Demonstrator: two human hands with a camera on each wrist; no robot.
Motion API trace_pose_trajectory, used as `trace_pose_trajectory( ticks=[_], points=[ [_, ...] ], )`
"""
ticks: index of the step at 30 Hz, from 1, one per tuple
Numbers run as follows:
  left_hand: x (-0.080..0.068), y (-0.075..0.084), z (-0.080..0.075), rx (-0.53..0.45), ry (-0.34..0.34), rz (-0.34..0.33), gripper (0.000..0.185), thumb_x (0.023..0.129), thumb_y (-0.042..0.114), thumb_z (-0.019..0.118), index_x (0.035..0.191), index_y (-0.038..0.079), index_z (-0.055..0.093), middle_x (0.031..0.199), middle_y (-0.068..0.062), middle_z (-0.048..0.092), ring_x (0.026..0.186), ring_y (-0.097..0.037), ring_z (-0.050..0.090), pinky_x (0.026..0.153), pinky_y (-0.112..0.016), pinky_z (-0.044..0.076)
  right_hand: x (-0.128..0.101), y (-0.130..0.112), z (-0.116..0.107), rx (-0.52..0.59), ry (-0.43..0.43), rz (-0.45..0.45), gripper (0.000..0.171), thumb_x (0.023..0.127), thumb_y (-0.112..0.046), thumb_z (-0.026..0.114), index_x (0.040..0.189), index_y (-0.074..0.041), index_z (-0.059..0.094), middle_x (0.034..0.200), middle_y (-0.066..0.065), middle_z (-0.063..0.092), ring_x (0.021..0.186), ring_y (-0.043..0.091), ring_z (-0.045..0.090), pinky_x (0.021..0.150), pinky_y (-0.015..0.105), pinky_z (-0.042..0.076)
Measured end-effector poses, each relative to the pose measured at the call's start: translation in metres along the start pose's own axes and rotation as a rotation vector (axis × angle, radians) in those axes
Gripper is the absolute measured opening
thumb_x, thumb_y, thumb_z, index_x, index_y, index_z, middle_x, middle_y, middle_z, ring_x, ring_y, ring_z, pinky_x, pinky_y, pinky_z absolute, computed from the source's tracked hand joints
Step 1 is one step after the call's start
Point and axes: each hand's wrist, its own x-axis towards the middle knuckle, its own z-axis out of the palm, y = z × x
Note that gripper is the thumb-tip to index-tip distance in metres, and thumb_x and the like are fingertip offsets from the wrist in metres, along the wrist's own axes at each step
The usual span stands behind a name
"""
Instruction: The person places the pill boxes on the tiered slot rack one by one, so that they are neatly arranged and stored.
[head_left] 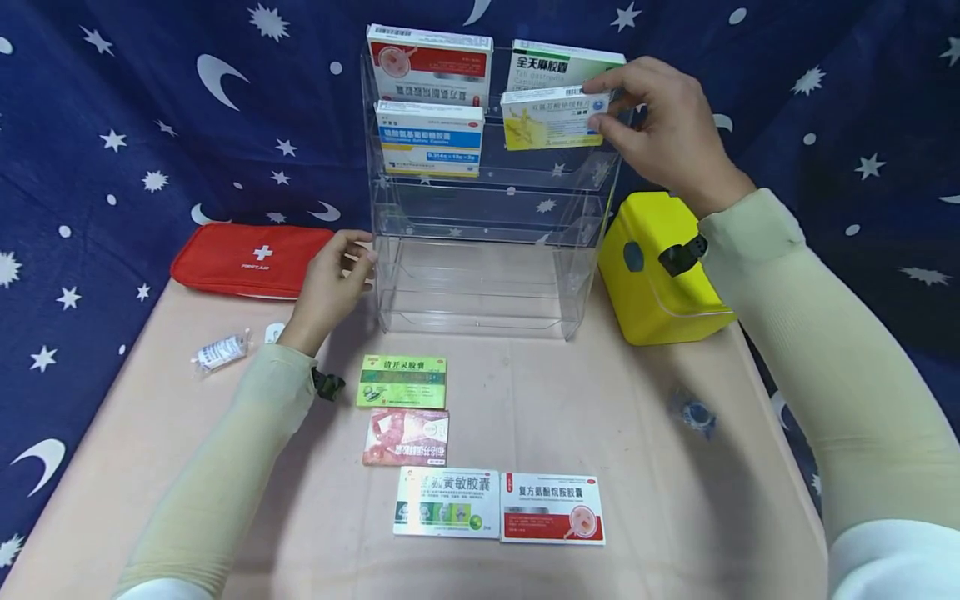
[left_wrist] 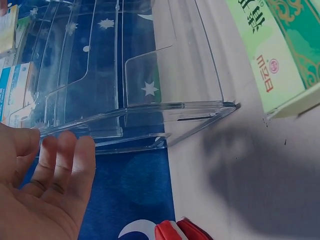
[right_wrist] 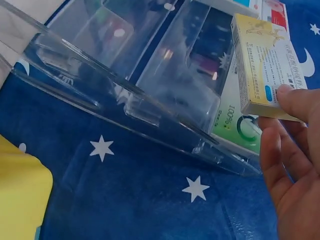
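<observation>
Head view: right hand [head_left: 667, 125] grip pinches yellow box [head_left: 551, 118], long axis 9–3, at acrylic rack [head_left: 480, 250]; left hand [head_left: 333, 283] grip relaxed, touching rack; pink bench [head_left: 637, 467].

Head view high, facing down — wrist views close, low — all share the clear rack [head_left: 480, 242].

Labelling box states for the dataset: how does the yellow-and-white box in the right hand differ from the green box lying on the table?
The yellow-and-white box stands upright at the clear rack, second tier, pinched by the right hand. The green box lies flat on the table, untouched, near the left hand, which rests on the rack's side. Colours differ: yellow and white versus green. Both are small printed medicine cartons.
</observation>
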Motion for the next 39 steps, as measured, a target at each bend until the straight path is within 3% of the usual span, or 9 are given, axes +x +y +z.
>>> trace_pose_trajectory(
  ticks=[4,10,17,22,27,32,39],
  points=[
    [-0.001,-0.001,0.000,-0.005,0.003,-0.004,0.031,0.104,0.015,0.060,0.133,0.005,0.056,0.104,-0.013,0.059,0.085,-0.028,0.064,0.075,-0.045,0.062,0.006,0.005,0.002,-0.035,-0.025,-0.013,0.035,0.103,-0.016,0.061,0.137,-0.016,0.064,0.132,0.005,0.059,0.109,0.021,0.064,0.083,0.023,0.051],
    [-0.001,-0.003,0.000,-0.008,0.008,-0.004,0.031,0.103,0.013,0.061,0.133,0.005,0.056,0.104,-0.013,0.058,0.086,-0.031,0.065,0.074,-0.044,0.062,0.006,0.008,0.008,-0.041,-0.101,-0.001,0.035,0.103,-0.011,0.060,0.137,-0.014,0.063,0.134,0.008,0.057,0.107,0.026,0.062,0.093,0.043,0.056],
    [-0.003,-0.002,0.000,0.011,0.005,-0.018,0.032,0.104,0.016,0.060,0.134,0.006,0.056,0.105,-0.013,0.059,0.086,-0.029,0.064,0.075,-0.043,0.062,0.004,0.005,0.014,-0.061,-0.181,0.039,0.036,0.100,-0.010,0.065,0.136,-0.011,0.065,0.132,0.012,0.054,0.108,0.029,0.060,0.100,0.045,0.052],
    [-0.003,-0.002,0.001,0.016,0.009,-0.007,0.031,0.104,0.014,0.060,0.133,0.005,0.056,0.105,-0.014,0.061,0.085,-0.027,0.065,0.069,-0.032,0.062,0.004,0.006,0.014,-0.093,-0.174,0.016,0.032,0.100,-0.010,0.064,0.133,-0.008,0.066,0.130,0.013,0.056,0.109,0.032,0.062,0.097,0.046,0.054],
    [-0.004,-0.001,0.001,0.012,0.010,0.004,0.031,0.104,0.013,0.060,0.133,0.003,0.056,0.105,-0.015,0.061,0.084,-0.027,0.065,0.066,-0.024,0.060,0.003,0.009,0.013,-0.140,-0.153,0.001,0.027,0.102,-0.015,0.062,0.127,-0.007,0.069,0.128,0.014,0.061,0.110,0.031,0.053,0.095,0.048,0.049],
    [-0.003,-0.001,0.001,0.020,0.007,0.003,0.031,0.104,0.014,0.060,0.133,0.003,0.056,0.105,-0.015,0.061,0.084,-0.027,0.066,0.070,-0.033,0.062,0.000,0.011,0.014,-0.188,-0.123,-0.018,0.028,0.102,-0.019,0.061,0.126,-0.007,0.070,0.127,0.014,0.063,0.114,0.033,0.044,0.096,0.046,0.043],
    [-0.002,0.000,0.002,0.018,0.006,0.000,0.033,0.104,0.015,0.060,0.134,0.003,0.055,0.106,-0.014,0.060,0.085,-0.028,0.066,0.074,-0.044,0.062,-0.003,0.011,0.015,-0.220,-0.080,-0.056,0.028,0.102,-0.020,0.059,0.125,-0.006,0.069,0.126,0.016,0.064,0.114,0.033,0.044,0.098,0.046,0.041]
  ],
)
